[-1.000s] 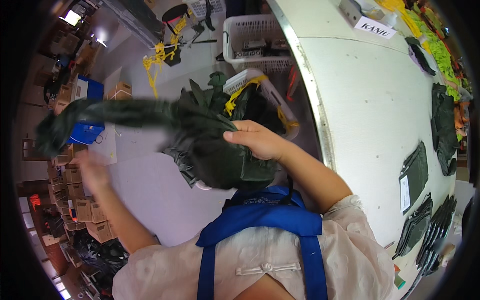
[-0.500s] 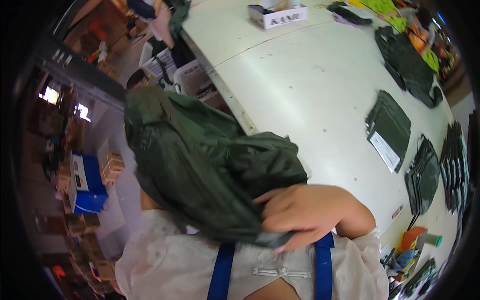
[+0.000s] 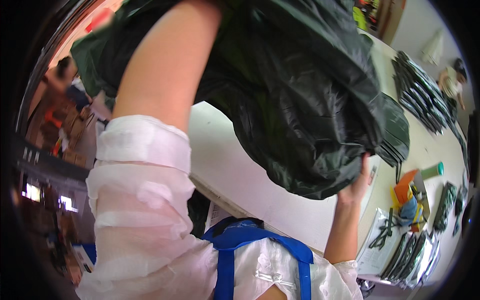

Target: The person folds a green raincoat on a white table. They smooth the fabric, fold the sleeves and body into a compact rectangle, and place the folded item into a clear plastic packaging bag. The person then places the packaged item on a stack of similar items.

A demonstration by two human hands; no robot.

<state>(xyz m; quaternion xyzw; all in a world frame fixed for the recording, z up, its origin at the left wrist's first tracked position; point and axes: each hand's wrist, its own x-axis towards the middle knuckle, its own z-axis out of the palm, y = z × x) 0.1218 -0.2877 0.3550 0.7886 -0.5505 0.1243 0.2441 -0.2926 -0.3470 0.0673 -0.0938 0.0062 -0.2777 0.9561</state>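
Observation:
A large piece of dark green, shiny fabric (image 3: pixel 295 95) is raised and spread over the upper middle of the head view. Its exact kind does not show. My left forearm (image 3: pixel 162 70) reaches up into its folds, and the fabric hides my left hand and its fingers. Lower right, my right hand (image 3: pixel 353 189) grips the fabric's rounded edge, with the thumb on the near side and the other fingers mostly hidden. The lower edge hangs above the white table (image 3: pixel 225 150).
Folded dark green pieces (image 3: pixel 395 130) lie right of the fabric, with a longer stack (image 3: pixel 420 92) behind. An orange box (image 3: pixel 411 187) and a green roll (image 3: pixel 433 171) sit nearer. Other folded bundles (image 3: pixel 409 257) lie lower right. One person (image 3: pixel 452 82) is far right, another (image 3: pixel 67 82) far left.
The fabric has gone from a bundle close to my body to spread out, up and forward over the table. My left arm has come into view; my right hand has moved right and up.

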